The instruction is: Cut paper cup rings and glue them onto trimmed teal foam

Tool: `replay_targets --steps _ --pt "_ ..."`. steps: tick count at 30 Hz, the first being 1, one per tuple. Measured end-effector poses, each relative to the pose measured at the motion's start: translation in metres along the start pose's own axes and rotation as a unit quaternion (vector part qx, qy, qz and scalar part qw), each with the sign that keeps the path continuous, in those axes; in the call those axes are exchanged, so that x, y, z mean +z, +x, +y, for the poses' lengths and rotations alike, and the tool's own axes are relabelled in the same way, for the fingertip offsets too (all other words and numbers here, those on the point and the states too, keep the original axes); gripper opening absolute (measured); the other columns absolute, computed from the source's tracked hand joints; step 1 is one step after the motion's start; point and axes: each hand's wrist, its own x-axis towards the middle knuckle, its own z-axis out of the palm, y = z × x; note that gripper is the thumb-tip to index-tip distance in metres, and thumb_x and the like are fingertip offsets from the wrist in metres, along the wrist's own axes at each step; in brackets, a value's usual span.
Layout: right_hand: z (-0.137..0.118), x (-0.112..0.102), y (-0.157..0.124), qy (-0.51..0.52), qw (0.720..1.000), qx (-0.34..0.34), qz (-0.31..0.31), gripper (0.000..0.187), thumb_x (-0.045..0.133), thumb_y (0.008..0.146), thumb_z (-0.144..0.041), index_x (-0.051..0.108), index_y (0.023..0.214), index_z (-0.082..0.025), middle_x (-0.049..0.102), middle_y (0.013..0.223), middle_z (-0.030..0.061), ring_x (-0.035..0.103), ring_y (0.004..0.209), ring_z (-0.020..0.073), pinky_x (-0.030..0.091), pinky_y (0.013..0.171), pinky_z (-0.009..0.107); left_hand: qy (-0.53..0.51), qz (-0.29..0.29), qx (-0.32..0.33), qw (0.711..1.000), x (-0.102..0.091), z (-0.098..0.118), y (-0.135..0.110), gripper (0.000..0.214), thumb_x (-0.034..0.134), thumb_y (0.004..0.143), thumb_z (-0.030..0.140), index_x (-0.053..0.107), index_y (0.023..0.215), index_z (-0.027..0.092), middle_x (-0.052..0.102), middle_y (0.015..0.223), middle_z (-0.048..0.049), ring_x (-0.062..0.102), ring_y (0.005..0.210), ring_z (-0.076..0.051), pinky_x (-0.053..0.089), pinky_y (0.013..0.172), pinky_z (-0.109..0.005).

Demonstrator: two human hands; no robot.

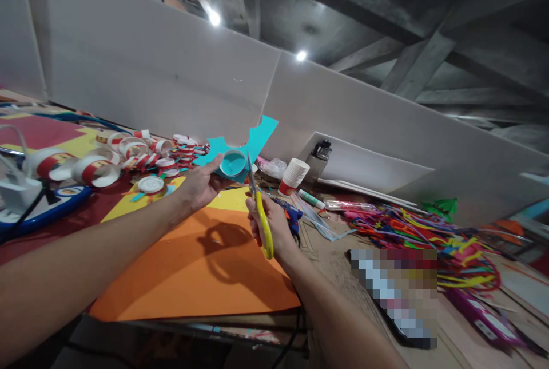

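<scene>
My left hand grips a piece of turquoise paper with notches cut into its edge. Against the paper sits a round white paper-cup base, also in the left hand's hold. In my right hand are scissors with yellow handles, pointing up and away from me. Their blades are beside the right side of the cup base, at the turquoise paper; whether they touch it I cannot tell. Below both hands lies a sheet of orange paper, with their shadow on it.
Cut cup rings and small cup-base pieces lie to the left. A stack of paper cups, a bottle and a glue stick stand or lie behind. Pipe cleaners and a phone are at right.
</scene>
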Motion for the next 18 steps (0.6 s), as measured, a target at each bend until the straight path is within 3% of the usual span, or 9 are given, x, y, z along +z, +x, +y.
replay_targets --steps 13,18 --pt "-0.0020 0.0042 -0.0022 0.026 0.998 0.049 0.022 0.049 0.058 0.080 -0.060 0.057 0.110 -0.021 0.047 0.062 -0.0065 0.043 0.039 0.0061 0.039 0.031 0.017 0.009 0.000 -0.004 1.000 -0.0015 0.0012 0.0010 0.012 0.057 0.089 0.021 0.064 0.093 0.012 0.074 0.089 -0.0064 0.070 0.075 -0.016 0.061 0.069 -0.030" --pt "-0.0005 0.0067 -0.0029 0.029 0.997 0.062 0.023 0.049 0.056 0.081 -0.060 0.056 0.110 -0.022 0.046 0.061 -0.0069 0.042 0.037 0.0063 0.037 0.030 0.018 -0.009 0.031 -0.013 0.999 0.0024 0.0010 -0.0011 0.015 0.060 0.088 0.025 0.064 0.097 0.014 0.074 0.084 -0.0054 0.070 0.071 -0.015 0.061 0.070 -0.030"
